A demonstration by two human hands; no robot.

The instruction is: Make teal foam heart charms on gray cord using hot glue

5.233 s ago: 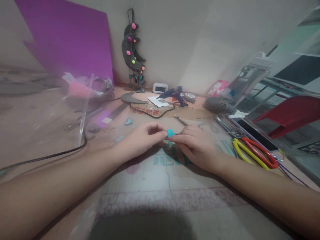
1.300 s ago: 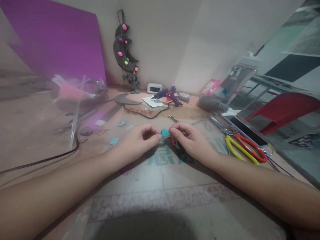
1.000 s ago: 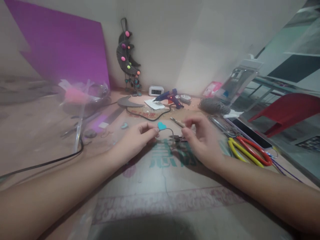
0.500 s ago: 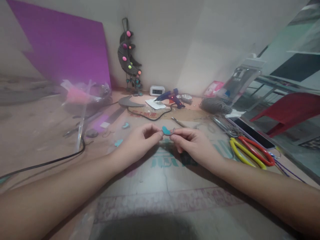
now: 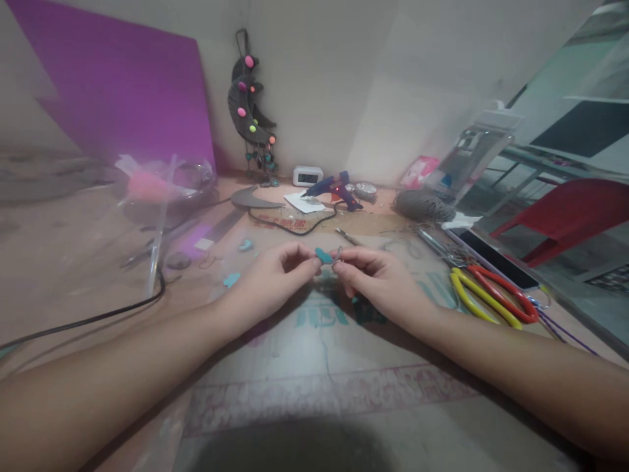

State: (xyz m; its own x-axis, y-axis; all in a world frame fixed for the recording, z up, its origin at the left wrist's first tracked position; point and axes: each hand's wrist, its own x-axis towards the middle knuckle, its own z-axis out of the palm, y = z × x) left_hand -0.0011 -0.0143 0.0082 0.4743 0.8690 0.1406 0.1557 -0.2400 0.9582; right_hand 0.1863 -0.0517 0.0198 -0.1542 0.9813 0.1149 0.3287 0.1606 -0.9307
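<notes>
Green lettering (image 5: 314, 319) blurs below, unreadable — left grip (image 5: 281, 275) pinches a teal piece (image 5: 323, 255), right grip (image 5: 386, 280) a grey cord (image 5: 339, 252).

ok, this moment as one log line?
left hand: pinching teal piece | right hand: pinching grey cord | glue gun: red light on, partly over white paper

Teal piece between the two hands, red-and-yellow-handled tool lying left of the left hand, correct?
Wrong side: the head view shows the red-and-yellow-handled tool lying to the right of the right hand. The teal piece is between the two hands, as stated.
</notes>
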